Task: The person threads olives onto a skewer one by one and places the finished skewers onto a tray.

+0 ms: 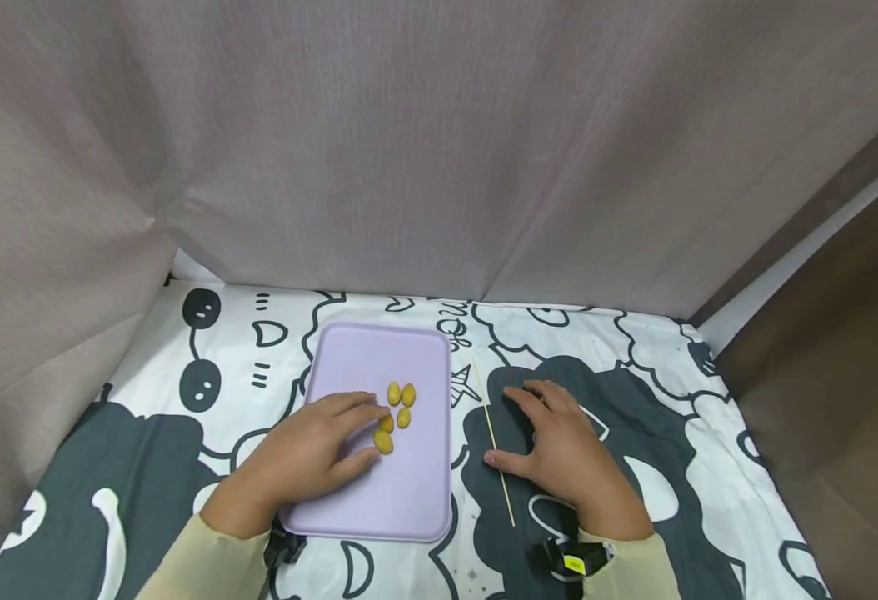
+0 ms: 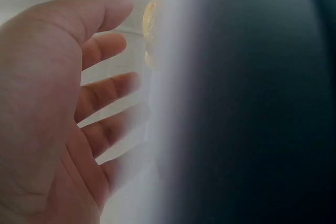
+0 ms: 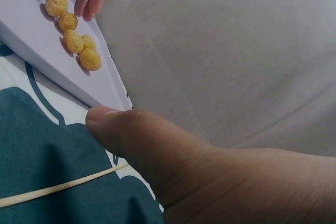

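Note:
On a lilac tray (image 1: 409, 500) lie several small yellow wrinkled oval pieces (image 1: 382, 442), grouped near its middle. My left hand (image 1: 311, 454) reaches over the tray's left side, fingers loosely bent and apart, fingertips right at the nearest pieces. The left wrist view shows its palm free, with one yellow piece (image 2: 151, 22) just past the thumb; a dark blur hides the right of that view. A thin wooden skewer (image 1: 507, 496) lies on the cloth right of the tray. Above it, my right hand (image 1: 570, 450) has thumb and fingers spread, the thumb tip overlapping the skewer.
A white cloth with dark grey cartoon prints (image 1: 240, 350) covers the table under the tray. Grey-beige curtains (image 1: 439, 150) hang behind and at the left, and a brown surface (image 1: 844, 400) stands at the right. Each wrist wears a small black camera (image 1: 574, 560).

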Demonstrator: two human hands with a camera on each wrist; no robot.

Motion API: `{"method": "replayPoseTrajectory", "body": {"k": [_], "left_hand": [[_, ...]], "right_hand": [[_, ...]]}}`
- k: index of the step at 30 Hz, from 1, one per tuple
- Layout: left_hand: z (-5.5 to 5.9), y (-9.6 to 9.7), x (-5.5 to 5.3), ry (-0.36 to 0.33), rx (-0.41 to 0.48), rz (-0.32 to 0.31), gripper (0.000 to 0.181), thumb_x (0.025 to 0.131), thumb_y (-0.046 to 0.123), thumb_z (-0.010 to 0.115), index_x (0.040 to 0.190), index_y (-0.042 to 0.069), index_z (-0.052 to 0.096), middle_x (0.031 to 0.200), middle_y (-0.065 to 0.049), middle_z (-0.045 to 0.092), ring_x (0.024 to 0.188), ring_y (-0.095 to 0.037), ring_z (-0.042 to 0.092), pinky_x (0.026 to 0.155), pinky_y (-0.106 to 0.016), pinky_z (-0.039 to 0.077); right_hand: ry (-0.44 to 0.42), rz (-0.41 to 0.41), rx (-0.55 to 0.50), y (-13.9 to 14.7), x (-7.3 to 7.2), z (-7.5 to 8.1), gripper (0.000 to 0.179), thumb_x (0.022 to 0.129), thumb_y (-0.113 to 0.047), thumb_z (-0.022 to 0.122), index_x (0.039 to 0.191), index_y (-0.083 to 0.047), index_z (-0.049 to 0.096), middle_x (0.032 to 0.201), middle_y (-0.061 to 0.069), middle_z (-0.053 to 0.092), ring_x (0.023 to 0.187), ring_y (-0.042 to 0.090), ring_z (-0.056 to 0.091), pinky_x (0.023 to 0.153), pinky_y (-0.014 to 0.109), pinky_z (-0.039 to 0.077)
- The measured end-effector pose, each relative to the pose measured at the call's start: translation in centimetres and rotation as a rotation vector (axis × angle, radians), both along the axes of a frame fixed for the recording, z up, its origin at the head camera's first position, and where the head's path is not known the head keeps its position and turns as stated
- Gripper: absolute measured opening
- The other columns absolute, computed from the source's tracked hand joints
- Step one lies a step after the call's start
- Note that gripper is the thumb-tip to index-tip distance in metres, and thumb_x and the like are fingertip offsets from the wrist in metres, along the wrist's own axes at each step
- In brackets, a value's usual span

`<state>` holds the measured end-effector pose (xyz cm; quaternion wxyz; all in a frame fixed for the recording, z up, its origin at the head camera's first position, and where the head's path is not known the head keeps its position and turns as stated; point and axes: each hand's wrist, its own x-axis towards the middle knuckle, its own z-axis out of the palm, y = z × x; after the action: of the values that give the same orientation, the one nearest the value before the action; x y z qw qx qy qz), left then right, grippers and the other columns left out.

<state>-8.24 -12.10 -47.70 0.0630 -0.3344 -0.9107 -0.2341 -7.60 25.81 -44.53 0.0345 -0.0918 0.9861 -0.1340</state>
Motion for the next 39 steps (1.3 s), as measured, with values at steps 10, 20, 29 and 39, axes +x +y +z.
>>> {"method": "replayPoseTrajectory", "body": {"k": [10,20,29,39], "left_hand": [[-0.1,0.0,-0.2,-0.005,-0.008,-0.007,0.049,0.100,0.043,0.082,0.145,0.023,0.075,0.143,-0.003,0.075,0.134,-0.026,0.073,0.120,-0.048,0.060],[-0.7,-0.1,-0.4,0.000,-0.005,-0.005,0.048,0.100,0.044,0.082,0.144,0.024,0.076,0.138,-0.002,0.077,0.130,-0.025,0.074,0.118,-0.048,0.061],[-1.2,0.0,-0.7,0.027,0.038,-0.054,0.040,0.099,0.040,0.084,0.137,0.028,0.080,0.130,0.002,0.077,0.122,-0.022,0.075,0.112,-0.047,0.062],[-1.3,0.2,-0.5,0.000,-0.004,-0.039,0.034,0.098,0.038,0.086,0.132,0.031,0.082,0.136,-0.002,0.077,0.127,-0.026,0.073,0.114,-0.052,0.060]], "right_hand": [[-0.037,0.015,-0.049,-0.3,0.0,0.3,0.075,0.083,-0.062,0.096,0.135,-0.014,0.073,0.122,0.009,0.072,0.111,0.030,0.069,0.096,0.055,0.064],[-0.135,0.088,-0.127,-0.9,0.1,0.3,0.042,0.093,-0.042,0.091,0.076,-0.023,0.059,0.062,-0.012,0.050,0.056,0.006,0.046,0.052,0.024,0.037],[-0.196,0.116,-0.135,-1.0,-0.3,-0.9,0.040,0.096,-0.035,0.087,0.071,-0.025,0.057,0.059,-0.014,0.049,0.054,0.005,0.046,0.053,0.023,0.038],[-0.207,0.092,-0.142,-1.1,-0.3,-1.2,0.038,0.097,-0.027,0.085,0.070,-0.023,0.058,0.060,-0.013,0.050,0.055,0.006,0.047,0.055,0.023,0.038]]}}
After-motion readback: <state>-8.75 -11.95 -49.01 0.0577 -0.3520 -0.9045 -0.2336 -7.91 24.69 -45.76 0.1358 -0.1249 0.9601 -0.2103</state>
